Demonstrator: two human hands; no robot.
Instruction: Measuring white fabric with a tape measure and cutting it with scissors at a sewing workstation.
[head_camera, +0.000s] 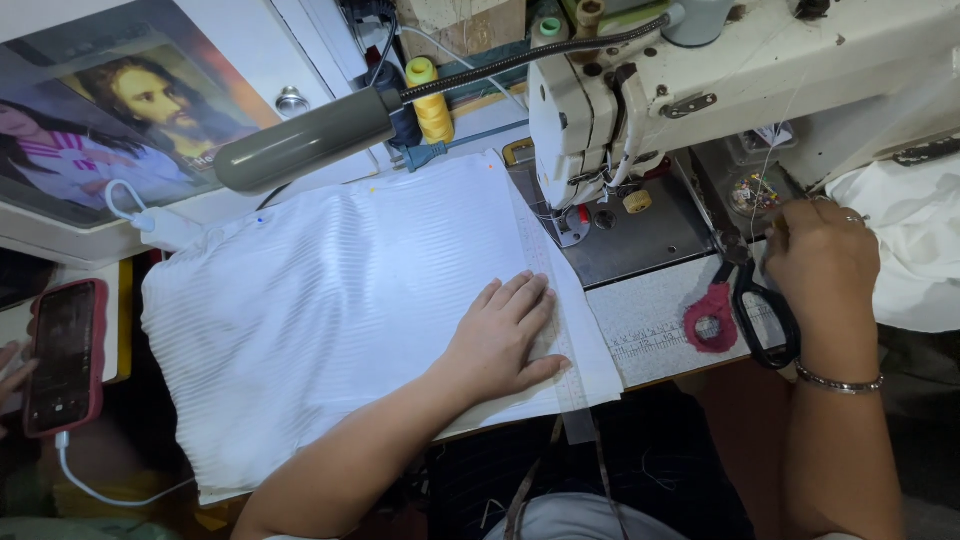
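— see where the left hand (500, 340) is? flat and open, palm down on the white ribbed fabric (330, 320), fingers spread toward the clear ruler (560, 330) along the cloth's right edge.

— and the right hand (820, 255)?

— up by the small clear box of pins (755, 192) beside the sewing machine (680, 90), fingers curled in. i can't tell from here whether it's pinching a pin or just closed on nothing.

— the scissors (745, 305) are right under that wrist.

— yes, one pink handle and one black, lying on the machine table, near its front edge. my guess is a careless sweep of that forearm could knock them off into the lap.

— what about the cloth?

— it lies spread over the table left of the needle, the near edge hanging off the front. only that one palm pins it — if the hand lifts, i'd think the overhang could drag it and the ruler would lose its line.

— and the lamp?

— the grey gooseneck lamp (300, 145) hangs over the far corner of the fabric, apart from it. the phone in a red case (65, 355) sits off to the left on its white cable, well away from both hands.
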